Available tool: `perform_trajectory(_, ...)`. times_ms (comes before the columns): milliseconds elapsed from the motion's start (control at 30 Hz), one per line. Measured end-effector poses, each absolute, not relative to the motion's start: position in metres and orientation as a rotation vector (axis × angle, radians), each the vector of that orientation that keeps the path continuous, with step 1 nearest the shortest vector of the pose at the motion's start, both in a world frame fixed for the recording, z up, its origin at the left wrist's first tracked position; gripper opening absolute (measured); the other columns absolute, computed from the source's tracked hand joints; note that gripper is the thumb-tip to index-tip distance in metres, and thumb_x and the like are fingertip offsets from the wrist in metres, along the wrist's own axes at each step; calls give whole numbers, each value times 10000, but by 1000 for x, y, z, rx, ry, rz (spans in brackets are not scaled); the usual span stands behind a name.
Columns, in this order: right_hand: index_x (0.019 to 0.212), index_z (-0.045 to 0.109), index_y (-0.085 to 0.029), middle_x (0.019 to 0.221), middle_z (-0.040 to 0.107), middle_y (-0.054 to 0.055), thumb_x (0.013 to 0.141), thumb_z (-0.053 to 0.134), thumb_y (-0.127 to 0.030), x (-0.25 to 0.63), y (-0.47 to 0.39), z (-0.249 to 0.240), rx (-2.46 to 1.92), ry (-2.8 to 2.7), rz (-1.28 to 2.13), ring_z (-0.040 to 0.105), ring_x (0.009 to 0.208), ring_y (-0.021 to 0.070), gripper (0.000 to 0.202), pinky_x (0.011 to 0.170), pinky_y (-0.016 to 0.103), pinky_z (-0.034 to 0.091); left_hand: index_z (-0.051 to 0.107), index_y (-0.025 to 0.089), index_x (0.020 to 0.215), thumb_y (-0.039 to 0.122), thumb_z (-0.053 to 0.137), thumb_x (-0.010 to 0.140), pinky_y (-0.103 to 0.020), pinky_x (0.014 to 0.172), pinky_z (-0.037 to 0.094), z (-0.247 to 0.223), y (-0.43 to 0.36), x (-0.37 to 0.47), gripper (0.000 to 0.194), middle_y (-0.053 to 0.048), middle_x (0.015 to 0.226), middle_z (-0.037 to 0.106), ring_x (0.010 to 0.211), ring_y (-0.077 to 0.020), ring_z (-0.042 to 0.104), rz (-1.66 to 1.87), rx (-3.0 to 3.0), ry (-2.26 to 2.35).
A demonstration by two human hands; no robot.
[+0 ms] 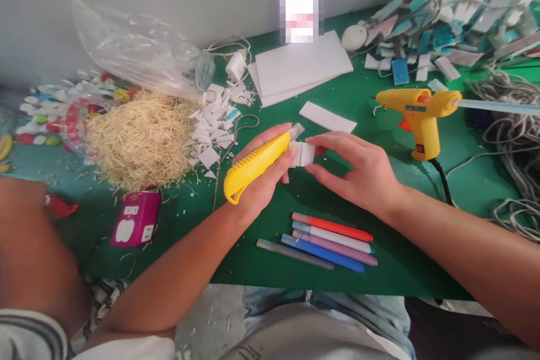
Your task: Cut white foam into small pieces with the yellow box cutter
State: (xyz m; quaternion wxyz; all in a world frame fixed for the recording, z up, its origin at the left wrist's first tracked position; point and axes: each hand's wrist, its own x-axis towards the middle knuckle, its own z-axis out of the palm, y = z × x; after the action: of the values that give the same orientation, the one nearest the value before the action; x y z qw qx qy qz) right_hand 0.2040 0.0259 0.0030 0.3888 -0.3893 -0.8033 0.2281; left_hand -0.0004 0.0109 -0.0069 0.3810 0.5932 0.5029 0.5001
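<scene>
My left hand [264, 188] is closed around a yellow utility knife [257, 166], its blade end pointing away to the upper right. The left thumb also presses on a small folded white piece of board [307, 154]. At the other end of that piece is my right hand [365, 166], with thumb and fingers closed on its edge. A white strip of board [328, 117] lies just beyond the hands. Nearer to me, several felt-tip pens [333, 226] rest side by side on the green table [253, 253].
A yellow glue gun [428, 115] stands at the right, below a heap of board scraps [442, 17]. White sheets [301, 70] lie at the back. On the left are shredded straw [141, 138], white offcuts [211, 129], a magenta power adapter [135, 219] and another person's limb [36, 242].
</scene>
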Motion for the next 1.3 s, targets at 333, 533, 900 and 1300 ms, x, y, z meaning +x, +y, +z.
perform_trajectory(333,1131,719,-199,795,651,-27,793,809,-338,196,30,2,-965,-1442,1481,652,702,136,376,709,333,622,692,232,1267,472,735,926,-180,427,515,-11,8,6,420,-32,937,789,472,-65,601,1348,1566,1269)
perform_trajectory(533,1034,759,-200,748,650,-22,792,775,-301,201,32,4,-1078,-1484,1281,599,657,116,263,621,274,562,697,269,1280,444,708,951,-193,463,538,-7,16,-10,373,6,826,746,479,-77,592,1361,1683,1387)
perform_trajectory(900,1009,809,-211,871,731,40,879,629,-229,205,34,-6,-1185,-1870,797,638,715,143,222,666,292,547,728,205,1262,244,657,960,-160,700,589,-8,30,-33,312,-40,1003,820,739,-123,755,1123,2609,1354)
perform_trajectory(1300,971,808,-210,997,755,72,884,598,-160,206,37,-10,-1204,-1934,660,680,773,157,232,679,294,574,704,213,1262,237,558,942,-188,557,511,-10,33,-40,352,3,783,769,552,-100,635,973,2555,1434)
